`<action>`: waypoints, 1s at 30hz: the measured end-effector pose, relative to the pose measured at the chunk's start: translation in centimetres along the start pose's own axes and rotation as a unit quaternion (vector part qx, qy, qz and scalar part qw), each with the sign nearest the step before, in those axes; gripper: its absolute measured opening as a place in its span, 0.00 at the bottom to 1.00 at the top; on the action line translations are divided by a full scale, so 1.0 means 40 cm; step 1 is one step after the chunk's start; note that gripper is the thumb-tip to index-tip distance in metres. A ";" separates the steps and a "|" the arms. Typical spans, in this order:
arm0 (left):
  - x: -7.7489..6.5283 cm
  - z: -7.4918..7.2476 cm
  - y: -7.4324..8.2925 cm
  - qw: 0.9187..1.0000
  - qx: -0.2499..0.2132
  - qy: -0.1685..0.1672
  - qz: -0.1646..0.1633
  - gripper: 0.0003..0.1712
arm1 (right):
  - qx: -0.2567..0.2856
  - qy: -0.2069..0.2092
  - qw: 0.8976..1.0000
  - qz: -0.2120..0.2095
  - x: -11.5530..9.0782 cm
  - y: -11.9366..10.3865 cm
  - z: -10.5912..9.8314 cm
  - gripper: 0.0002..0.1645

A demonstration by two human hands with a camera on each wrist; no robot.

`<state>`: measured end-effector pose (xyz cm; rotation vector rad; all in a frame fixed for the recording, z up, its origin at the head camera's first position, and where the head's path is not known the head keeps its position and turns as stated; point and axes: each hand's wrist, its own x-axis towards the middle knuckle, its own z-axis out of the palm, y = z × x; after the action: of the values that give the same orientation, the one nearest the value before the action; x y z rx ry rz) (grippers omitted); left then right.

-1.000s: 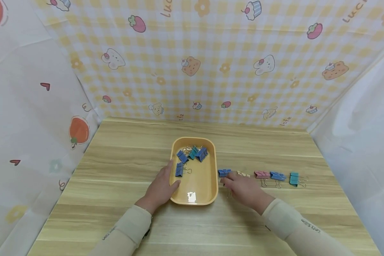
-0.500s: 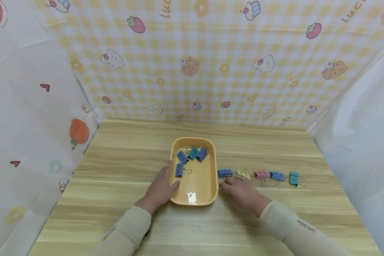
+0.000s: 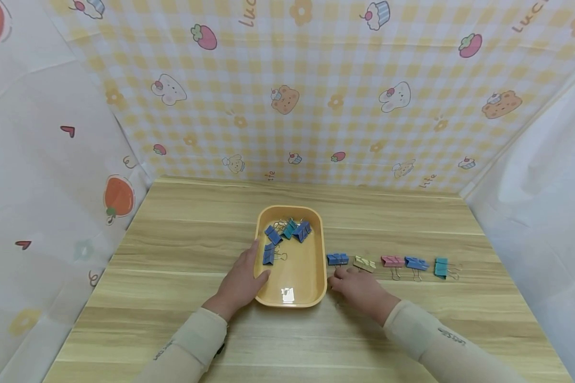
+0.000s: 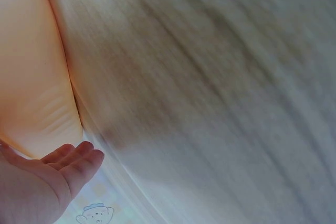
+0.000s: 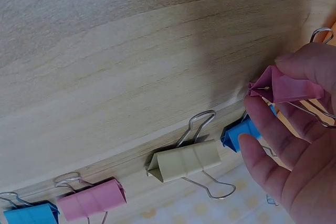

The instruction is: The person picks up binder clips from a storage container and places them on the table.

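My right hand (image 3: 361, 290) pinches a pink binder clip (image 5: 291, 85) between thumb and fingers, just off the right side of the yellow tray (image 3: 318, 298). In the head view the hand hides that clip. My left hand (image 3: 239, 279) holds the tray's left side, thumb over the rim and fingers along the outer wall. Blue binder clips (image 3: 268, 254) and a teal binder clip (image 3: 289, 229) lie in the tray's left and far parts. Right by my right hand, a blue binder clip (image 3: 337, 259) and a cream binder clip (image 3: 364, 263) lie on the table.
Farther right in the row lie another pink binder clip (image 3: 392, 261), a blue one beside it, and a teal clip (image 3: 441, 267) at the end. The wooden table (image 3: 187, 229) meets a checked cloth backdrop (image 3: 335, 133); white cloths hang at both sides.
My right hand has drawn slightly down and left, uncovering the blue and cream clips beside it. The left hand and the tray have stayed put.
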<state>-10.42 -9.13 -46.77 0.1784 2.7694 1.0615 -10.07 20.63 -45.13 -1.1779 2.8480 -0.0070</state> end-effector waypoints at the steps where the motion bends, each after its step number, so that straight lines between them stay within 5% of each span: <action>1: 0.000 0.000 0.000 1.000 0.000 0.000 0.001 0.48 | -0.003 0.000 1.000 -0.001 0.001 0.000 0.001 0.06; 17: 0.000 -0.002 0.001 1.000 0.000 -0.005 -0.009 0.48 | -0.044 -0.029 0.999 -0.002 0.014 -0.003 0.008 0.04; 30: -0.001 -0.001 0.002 1.000 -0.001 -0.007 -0.011 0.48 | -0.114 -0.057 0.992 0.002 0.021 -0.023 0.004 0.14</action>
<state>-10.40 -9.10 -46.71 0.1536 2.7510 1.0522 -10.00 19.41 -45.30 -1.1662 2.8074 0.3832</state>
